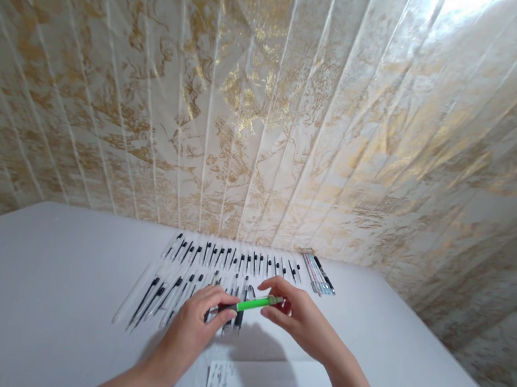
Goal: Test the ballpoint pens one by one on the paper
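Note:
My left hand [202, 317] pinches the dark end of a green pen [253, 304] between thumb and fingers. The pen lies nearly level above the table, its clip end pointing right. Around that clip end is my right hand [297, 313], thumb and index finger apart; its other fingers are partly hidden, so any contact there is unclear. Beneath the hands, a front row of pens [155, 299] with clear barrels and black parts lies on the white table [58, 295]. Part of this row is covered by my left hand.
Behind lies a second row of slim black-and-clear pens [233, 258]. At its right end is a bunch of pastel pens [317, 275] beside a black pen [325, 274]. A paper sheet with handwriting [238, 385] lies in front. A gold-patterned curtain [231, 104] hangs behind the table.

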The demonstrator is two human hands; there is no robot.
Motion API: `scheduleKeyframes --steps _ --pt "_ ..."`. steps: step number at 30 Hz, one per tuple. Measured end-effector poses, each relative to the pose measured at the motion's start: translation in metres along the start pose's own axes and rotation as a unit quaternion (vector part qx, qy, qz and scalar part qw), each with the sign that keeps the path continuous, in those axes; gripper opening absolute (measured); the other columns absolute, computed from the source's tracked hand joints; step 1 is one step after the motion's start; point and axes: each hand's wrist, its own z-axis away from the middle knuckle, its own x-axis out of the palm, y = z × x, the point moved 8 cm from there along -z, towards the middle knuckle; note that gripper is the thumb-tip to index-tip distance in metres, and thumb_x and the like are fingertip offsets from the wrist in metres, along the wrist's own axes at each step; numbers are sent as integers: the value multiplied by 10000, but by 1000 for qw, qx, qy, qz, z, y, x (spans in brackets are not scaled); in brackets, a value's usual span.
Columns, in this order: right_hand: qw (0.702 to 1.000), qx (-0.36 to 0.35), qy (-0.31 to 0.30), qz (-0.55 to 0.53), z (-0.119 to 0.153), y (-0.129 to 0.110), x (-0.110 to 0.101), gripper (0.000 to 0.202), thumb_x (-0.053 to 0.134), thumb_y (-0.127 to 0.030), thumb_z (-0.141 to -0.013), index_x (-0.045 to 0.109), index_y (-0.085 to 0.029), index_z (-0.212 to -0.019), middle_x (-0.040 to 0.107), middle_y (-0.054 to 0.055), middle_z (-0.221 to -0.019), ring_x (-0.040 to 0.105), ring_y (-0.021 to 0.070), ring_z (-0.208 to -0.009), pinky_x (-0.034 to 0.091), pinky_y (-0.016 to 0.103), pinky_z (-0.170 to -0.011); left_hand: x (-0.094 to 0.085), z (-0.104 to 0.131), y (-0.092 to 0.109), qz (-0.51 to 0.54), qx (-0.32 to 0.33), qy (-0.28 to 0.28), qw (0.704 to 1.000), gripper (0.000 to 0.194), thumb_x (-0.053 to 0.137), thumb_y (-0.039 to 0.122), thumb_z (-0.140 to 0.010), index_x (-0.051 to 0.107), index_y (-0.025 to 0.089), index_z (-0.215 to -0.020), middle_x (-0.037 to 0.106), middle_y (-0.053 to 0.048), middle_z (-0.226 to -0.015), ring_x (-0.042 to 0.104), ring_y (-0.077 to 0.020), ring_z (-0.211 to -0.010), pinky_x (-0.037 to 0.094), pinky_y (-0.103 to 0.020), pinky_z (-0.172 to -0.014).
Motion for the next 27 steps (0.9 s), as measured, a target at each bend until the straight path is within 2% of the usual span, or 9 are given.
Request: scheduleKeyframes --steps 4,8,13,17,20,27 --pt "999 -24 12 -17 1 -7 0 46 609 -187 -814 626 -204 -853 599 -19 -732 504 129 -650 386 222 -605 -4 0 4 -22 17 26 999 64 607 153 -801 622 216 -797 594 1 -817 579 -201 -836 432 -303 -765" --pt "999 -34 22 -32 0 -9 3 57 623 -174 -808 632 -202 -857 617 -14 -762 510 128 -667 392 221 -607 -8 0 9 -29 38 60 997 116 592 107 -779 557 216 -759 545 13 -791 558 -187 -804 430 -286 -734" --pt "998 -28 37 -39 -1 -6 -3 41 618 -202 -829 630 -202 -868 619 -11 -774 526 128 -681 397 224 -620 -5 0 11 -22 35 33 999 38 598 185 -821 598 218 -841 581 -7 -832 564 -202 -838 436 -305 -765" --pt "997 -13 67 -44 0 -2 -14 32 593 -207 -842 605 -199 -870 599 -11 -754 525 128 -672 396 225 -607 -5 0 8 -11 27 8 1000 157 556 314 -888 640 231 -991 624 -35 -930 569 -218 -914 435 -335 -832" --pt "996 -5 70 -46 1 -1 -18 33 594 -207 -834 604 -198 -864 598 -11 -740 526 127 -659 407 232 -607 -7 -2 8 -21 44 4 999 181 506 310 -915 664 222 -929 631 -34 -896 570 -218 -910 431 -334 -826" --pt "996 15 35 -78 3 4 -12 54 591 -179 -814 597 -186 -867 606 -6 -718 593 138 -644 460 254 -618 -8 -5 10 -70 51 10 996 102 558 229 -867 641 195 -818 598 -13 -799 560 -212 -828 412 -324 -768"
